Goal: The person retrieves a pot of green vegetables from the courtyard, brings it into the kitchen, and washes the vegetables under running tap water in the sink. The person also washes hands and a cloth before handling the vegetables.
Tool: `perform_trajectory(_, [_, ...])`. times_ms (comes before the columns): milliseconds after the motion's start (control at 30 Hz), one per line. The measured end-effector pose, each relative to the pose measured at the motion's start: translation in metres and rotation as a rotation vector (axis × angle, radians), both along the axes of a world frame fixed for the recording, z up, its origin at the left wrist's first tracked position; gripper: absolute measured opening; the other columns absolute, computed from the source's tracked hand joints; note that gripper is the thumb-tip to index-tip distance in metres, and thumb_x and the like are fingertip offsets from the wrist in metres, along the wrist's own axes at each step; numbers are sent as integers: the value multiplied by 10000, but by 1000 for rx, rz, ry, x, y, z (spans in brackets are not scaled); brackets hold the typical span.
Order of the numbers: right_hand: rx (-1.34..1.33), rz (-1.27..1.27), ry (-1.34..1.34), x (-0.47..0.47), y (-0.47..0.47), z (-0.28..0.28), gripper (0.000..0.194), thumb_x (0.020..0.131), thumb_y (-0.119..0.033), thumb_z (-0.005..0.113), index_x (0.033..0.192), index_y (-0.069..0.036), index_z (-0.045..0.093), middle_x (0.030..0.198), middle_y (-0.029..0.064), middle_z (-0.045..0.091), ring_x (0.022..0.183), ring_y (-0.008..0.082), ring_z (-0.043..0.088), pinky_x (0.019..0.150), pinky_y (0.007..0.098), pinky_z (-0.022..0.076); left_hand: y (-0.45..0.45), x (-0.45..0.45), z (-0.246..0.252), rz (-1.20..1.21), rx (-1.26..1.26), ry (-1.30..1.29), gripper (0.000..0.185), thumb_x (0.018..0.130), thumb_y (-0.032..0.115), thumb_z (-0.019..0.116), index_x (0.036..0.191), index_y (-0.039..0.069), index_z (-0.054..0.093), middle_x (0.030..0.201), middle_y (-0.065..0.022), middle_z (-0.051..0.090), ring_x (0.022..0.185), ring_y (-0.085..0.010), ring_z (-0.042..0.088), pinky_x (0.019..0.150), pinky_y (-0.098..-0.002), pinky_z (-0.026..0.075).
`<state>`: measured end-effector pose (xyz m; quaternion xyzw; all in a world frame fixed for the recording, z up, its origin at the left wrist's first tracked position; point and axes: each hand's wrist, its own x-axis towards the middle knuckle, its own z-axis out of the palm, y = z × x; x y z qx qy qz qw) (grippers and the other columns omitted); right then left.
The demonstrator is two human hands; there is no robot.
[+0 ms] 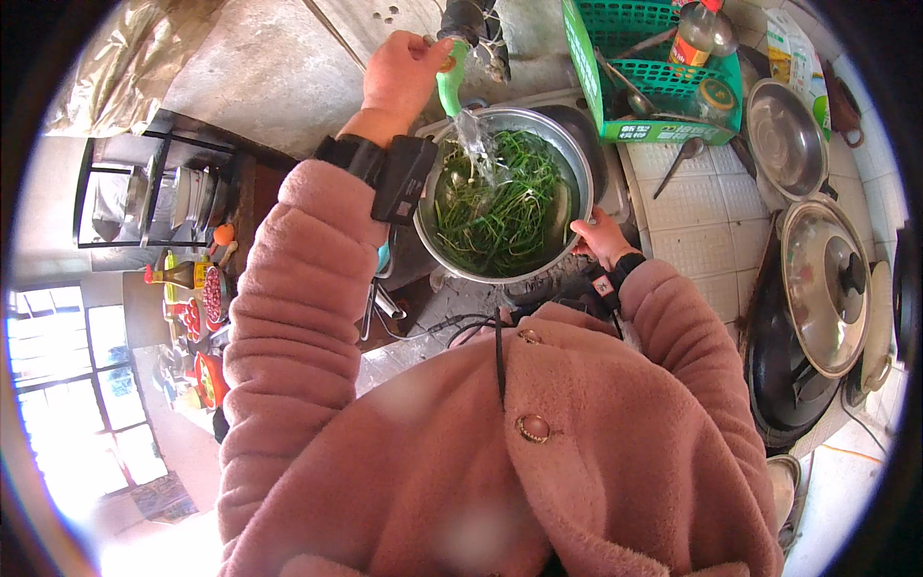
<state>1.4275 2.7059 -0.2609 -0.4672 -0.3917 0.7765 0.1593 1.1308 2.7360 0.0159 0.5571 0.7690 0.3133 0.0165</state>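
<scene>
At the top of the head view, my left hand (pixel 400 76) has its thumb and fingers around the upper part of a light green tap spout (pixel 450 83). Water pours from the spout into a round metal basin (pixel 585 155). Long green leafy vegetables (pixel 505 209), thin like chives or scallions, lie in water in the basin. My right hand (pixel 602 234) grips the basin's rim at its lower right, thumb on top and fingers partly hidden below. The basin stands over the sink (pixel 616 184), whose edge shows behind it.
To the right are a green plastic basket (pixel 670 130) with bottles and utensils, a black ladle (pixel 678 167), a metal bowl (pixel 786 141) and a wok (pixel 779 389) beneath a glass lid (pixel 822 288). A dish rack (pixel 151 195) and several food dishes stand at left. Cables hang below the basin.
</scene>
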Motion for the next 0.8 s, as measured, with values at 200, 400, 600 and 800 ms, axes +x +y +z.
perform_trajectory(200, [-9,-9,25,-1,-1,-3,582,822,-105,586,1359,-87,363,871,70,596,645,154,578,597,348,568,1,-1,-1,-6,-2,-46,506,766,464,677,954,0,611,869,-119,668,830,-272,637,752,-360,495])
perform_trajectory(400, [-11,-21,14,0,-2,1,584,820,-97,587,1360,-92,366,847,69,599,638,152,580,586,347,568,4,-3,-4,3,-4,-46,497,770,452,673,953,-4,605,875,-124,660,834,-275,631,752,-369,492])
perform_trajectory(600, [-18,-32,48,-1,-1,-1,583,814,-93,585,1356,-94,372,849,70,603,648,161,592,607,358,575,6,-3,-7,5,11,-67,468,776,430,667,945,-1,599,868,-125,651,824,-285,623,751,-376,489])
perform_trajectory(800, [-16,-29,46,-1,-1,-8,598,812,-102,586,1364,-93,355,859,82,611,686,181,618,622,369,579,5,2,-5,31,5,-51,454,779,420,663,937,0,599,867,-126,650,834,-292,622,755,-381,486])
